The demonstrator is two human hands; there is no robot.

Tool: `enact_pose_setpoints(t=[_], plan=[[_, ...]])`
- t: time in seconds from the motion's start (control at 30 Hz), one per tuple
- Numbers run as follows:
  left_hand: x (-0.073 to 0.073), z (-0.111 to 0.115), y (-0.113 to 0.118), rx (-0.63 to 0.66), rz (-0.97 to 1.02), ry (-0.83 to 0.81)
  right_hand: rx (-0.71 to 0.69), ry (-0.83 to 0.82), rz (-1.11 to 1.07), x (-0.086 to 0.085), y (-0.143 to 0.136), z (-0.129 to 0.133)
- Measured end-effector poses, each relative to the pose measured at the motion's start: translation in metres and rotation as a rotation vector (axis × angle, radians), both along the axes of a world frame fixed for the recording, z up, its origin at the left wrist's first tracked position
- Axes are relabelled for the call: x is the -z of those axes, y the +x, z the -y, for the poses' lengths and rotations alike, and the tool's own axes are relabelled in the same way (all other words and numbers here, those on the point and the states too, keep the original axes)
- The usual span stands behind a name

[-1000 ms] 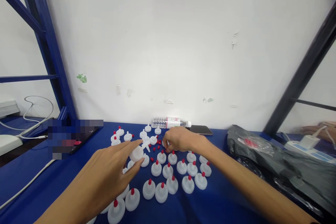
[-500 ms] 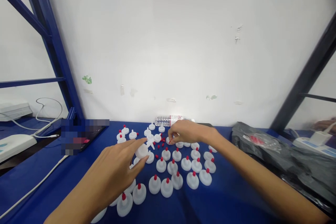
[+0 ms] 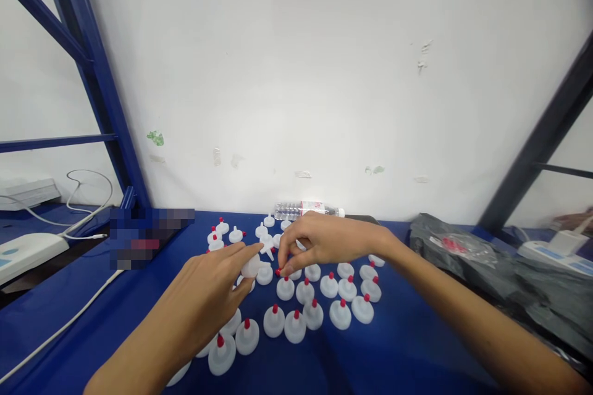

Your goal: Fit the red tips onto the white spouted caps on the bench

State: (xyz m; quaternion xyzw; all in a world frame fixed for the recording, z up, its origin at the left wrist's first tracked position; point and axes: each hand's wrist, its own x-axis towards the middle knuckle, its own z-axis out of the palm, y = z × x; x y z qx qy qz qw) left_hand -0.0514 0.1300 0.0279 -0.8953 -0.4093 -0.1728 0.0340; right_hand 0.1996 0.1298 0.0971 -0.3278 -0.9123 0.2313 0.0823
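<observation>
My left hand [image 3: 208, 284] grips a white nozzle lid [image 3: 251, 265] between thumb and fingers, its spout pointing right. My right hand [image 3: 308, 244] pinches a small red tip cap [image 3: 278, 272] at its thumb and fingertips, just right of that lid. Below and to the right, several white lids with red caps on their spouts, such as this capped lid [image 3: 294, 328], stand on the blue table. Bare white lids [image 3: 264, 274] lie between and behind my hands. Part of the group is hidden under both hands.
A clear plastic bottle [image 3: 290, 210] lies against the wall. On the right is a grey plastic bag [image 3: 463, 259] beside a white power strip [image 3: 551, 256]. Another power strip [image 3: 32, 247] and white cables are at left, near a partly blurred dark device [image 3: 178, 222].
My right hand has moved left and slightly nearer, from the back lids toward the lid in my left hand, and now pinches a red cap. My left hand has hardly moved.
</observation>
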Motion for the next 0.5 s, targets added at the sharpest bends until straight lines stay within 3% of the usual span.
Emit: enact_pose_setpoints(t=[0.5], plan=[[0.0047, -0.0001, 0.0046, -0.024, -0.075, -0.011, -0.005, -0.033, -0.076, 0.0077, -0.0037, -0.0061]])
